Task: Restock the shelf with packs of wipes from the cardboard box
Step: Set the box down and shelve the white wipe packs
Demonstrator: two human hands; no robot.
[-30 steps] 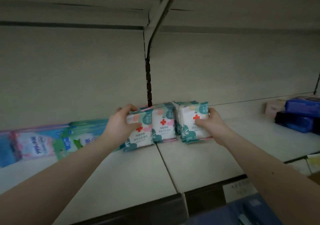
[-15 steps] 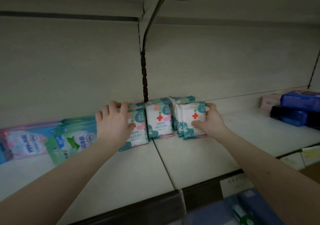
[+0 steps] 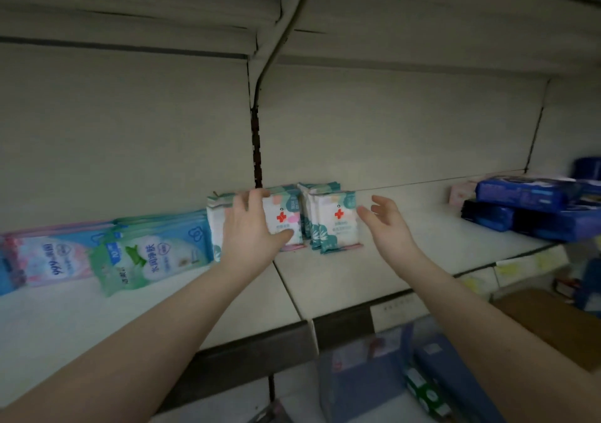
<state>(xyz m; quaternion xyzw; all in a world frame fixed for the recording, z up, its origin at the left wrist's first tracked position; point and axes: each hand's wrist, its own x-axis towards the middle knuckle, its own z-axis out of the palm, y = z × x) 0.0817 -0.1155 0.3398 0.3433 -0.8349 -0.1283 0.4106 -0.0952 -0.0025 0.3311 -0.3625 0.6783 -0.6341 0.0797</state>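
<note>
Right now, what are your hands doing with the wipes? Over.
Left hand grips left wipes stack. Right hand open, beside right stack. Nothing in the way.

The white shelf (image 3: 325,289) is running across the view, with a seam down its middle. Two rows of red-cross wipe packs (image 3: 336,224) are standing upright at 12 o'clock by the back wall, straddling the seam. Green packs (image 3: 153,253) are leaning just beside them at 10 o'clock, and pink-and-blue packs (image 3: 48,257) are sitting toward 9. Dark blue packs (image 3: 527,208) are lying stacked at 3 o'clock, a pink box (image 3: 461,193) just beside them.
</note>
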